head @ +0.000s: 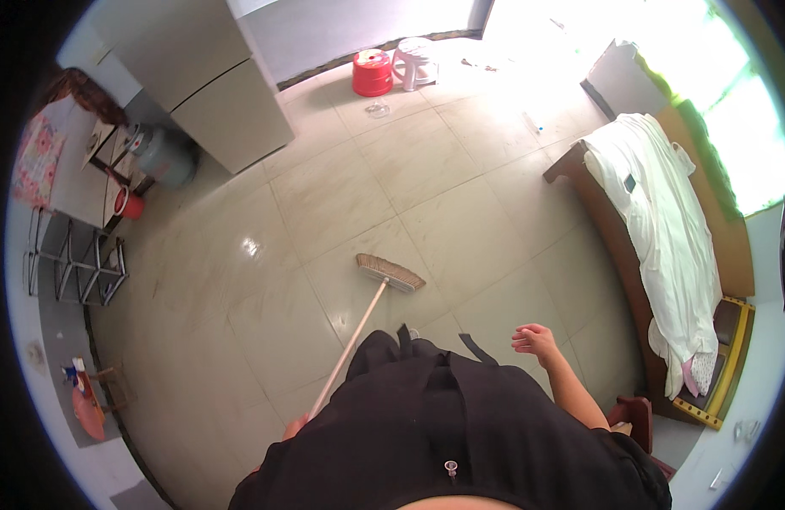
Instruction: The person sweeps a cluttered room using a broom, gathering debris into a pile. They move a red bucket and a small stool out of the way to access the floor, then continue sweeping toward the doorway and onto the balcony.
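Observation:
A long-handled push broom [391, 273] with tan bristles rests its head on the tiled floor [341, 210] ahead of me. Its pale handle slants back down to my left hand [295, 426], which grips it beside my dark clothing. Most of that hand is hidden by the sleeve and garment. My right hand [534, 340] hangs out to the right with nothing in it, its fingers slightly bent and apart. Dark smears mark the tiles around the broom head.
To the right is a wooden bed [612, 236] with a white sheet [653, 223]. A refrigerator [233, 115], gas cylinder [163, 156], red bucket [129, 204] and metal rack [80, 264] line the left. Red [372, 73] and white stools [416, 64] stand by the far wall.

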`<state>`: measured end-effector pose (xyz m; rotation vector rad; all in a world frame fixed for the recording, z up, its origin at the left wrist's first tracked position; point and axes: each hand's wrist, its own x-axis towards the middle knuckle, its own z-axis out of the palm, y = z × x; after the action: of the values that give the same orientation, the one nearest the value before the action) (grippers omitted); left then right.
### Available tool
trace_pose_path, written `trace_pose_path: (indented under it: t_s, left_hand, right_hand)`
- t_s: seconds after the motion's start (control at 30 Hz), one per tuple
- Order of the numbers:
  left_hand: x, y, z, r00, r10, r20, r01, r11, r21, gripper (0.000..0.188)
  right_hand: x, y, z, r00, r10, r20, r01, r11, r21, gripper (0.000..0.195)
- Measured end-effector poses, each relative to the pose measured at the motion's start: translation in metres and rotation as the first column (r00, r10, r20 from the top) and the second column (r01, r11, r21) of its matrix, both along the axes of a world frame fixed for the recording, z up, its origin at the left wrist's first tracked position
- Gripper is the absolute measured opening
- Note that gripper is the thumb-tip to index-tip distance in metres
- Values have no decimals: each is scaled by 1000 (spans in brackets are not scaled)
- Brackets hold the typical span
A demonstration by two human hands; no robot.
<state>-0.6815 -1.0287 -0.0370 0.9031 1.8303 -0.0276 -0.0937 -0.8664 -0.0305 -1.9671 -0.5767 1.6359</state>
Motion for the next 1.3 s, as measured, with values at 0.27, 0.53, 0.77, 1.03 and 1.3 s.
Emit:
trace_pose_path:
  t_s: [0.27, 0.53, 0.77, 1.03, 1.3]
  left_hand:
    - [45, 242, -89, 942, -335, 22, 333, 941, 59, 33]
    - [219, 570, -137, 892, -448, 65, 441, 892, 103, 30]
    - [211, 632, -95, 892, -446, -73, 451, 873, 183, 28]
    - [78, 599, -13, 969, -183, -168, 205, 971, 120, 29]
    - [39, 628, 51, 926, 137, -352, -148, 989, -6, 28]
  right_hand:
    - [20, 46, -30, 970, 179, 165, -123, 945, -303, 19]
    - [18, 164, 17, 975, -179, 130, 195, 973, -125, 20]
    - [7, 221, -6, 982, -183, -57, 177, 980, -96, 23]
    - [135, 265, -75, 964, 129, 232, -81, 976, -203, 17]
    - [264, 526, -32, 945, -276, 174, 282, 959, -12, 16]
